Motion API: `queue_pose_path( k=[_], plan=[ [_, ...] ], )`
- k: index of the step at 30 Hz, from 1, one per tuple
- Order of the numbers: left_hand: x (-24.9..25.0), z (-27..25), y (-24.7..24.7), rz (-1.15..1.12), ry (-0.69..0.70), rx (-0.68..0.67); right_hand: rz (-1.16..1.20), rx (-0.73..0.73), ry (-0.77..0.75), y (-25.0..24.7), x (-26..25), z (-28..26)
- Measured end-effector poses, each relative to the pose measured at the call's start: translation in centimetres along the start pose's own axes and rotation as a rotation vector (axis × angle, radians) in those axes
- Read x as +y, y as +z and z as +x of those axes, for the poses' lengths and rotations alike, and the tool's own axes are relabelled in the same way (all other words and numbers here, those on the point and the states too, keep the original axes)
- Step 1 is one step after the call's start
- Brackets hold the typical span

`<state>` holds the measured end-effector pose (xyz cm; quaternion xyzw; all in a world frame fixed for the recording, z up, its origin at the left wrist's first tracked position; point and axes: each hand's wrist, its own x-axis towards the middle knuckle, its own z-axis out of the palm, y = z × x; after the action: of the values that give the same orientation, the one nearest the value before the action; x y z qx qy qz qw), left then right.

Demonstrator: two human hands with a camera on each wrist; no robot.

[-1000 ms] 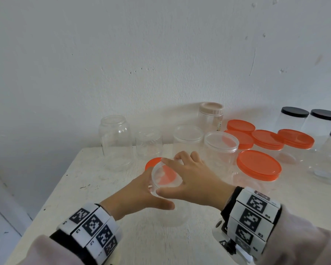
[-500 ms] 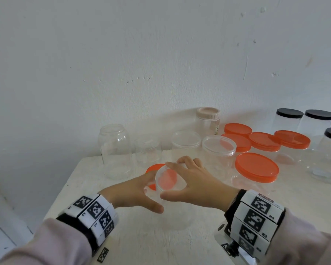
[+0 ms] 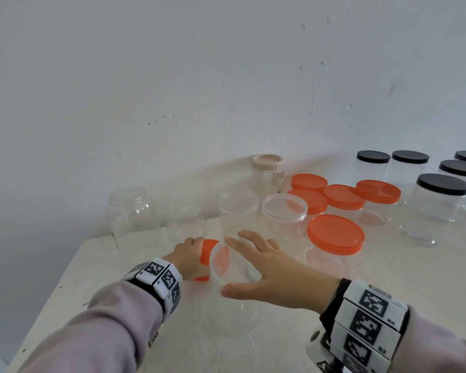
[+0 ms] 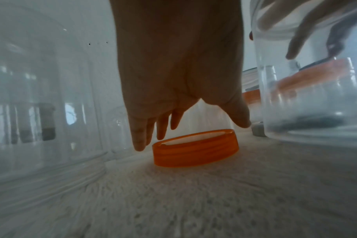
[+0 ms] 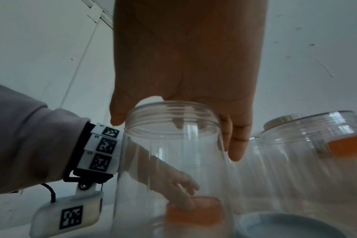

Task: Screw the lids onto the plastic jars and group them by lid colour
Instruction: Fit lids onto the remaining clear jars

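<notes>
Orange lid (image 4: 196, 151) lies on the bench (image 3: 280, 345) beside the open jar (image 5: 173, 145); the left hand (image 4: 177, 72) has quit the jar, released fingers (image 4: 139, 140) straddling the lid. Right hand (image 3: 269, 267) clasps the rim, so capping looks next.

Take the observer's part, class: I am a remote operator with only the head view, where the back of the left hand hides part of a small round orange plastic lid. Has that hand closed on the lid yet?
Observer: Not yet. The left wrist view shows the left hand with straight fingers pointing down at the edge of the small round orange plastic lid, which lies flat on the white table.
Operator: Is the neck of the clear plastic jar under the right hand bare?
Observer: Yes. In the right wrist view its threaded neck carries no lid; the thumb and fingers grip it from opposite sides.
</notes>
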<state>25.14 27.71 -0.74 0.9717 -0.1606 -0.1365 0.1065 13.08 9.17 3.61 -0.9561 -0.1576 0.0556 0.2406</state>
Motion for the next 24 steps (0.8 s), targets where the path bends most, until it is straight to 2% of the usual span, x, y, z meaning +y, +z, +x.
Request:
queue_pose_path(
  k=[3,14,20,24],
  plan=[
    [0.3,0.5,0.4,0.061,-0.041,-0.011,0.014,-0.009,0.005,-0.1,0.3,-0.6],
    [-1.2,-0.3,-0.3,-0.038,-0.125,0.018,0.104,0.014,-0.027,-0.2,0.6,-0.5],
    [-4.1,-3.0,-2.6,-0.198,-0.101,0.179,0.118,0.092,-0.034,-0.7,0.4,1.6],
    [-5.4,-5.5,-3.2,-0.282,-0.103,0.236,0.158,0.133,0.012,-1.0,0.0,3.5]
  ],
)
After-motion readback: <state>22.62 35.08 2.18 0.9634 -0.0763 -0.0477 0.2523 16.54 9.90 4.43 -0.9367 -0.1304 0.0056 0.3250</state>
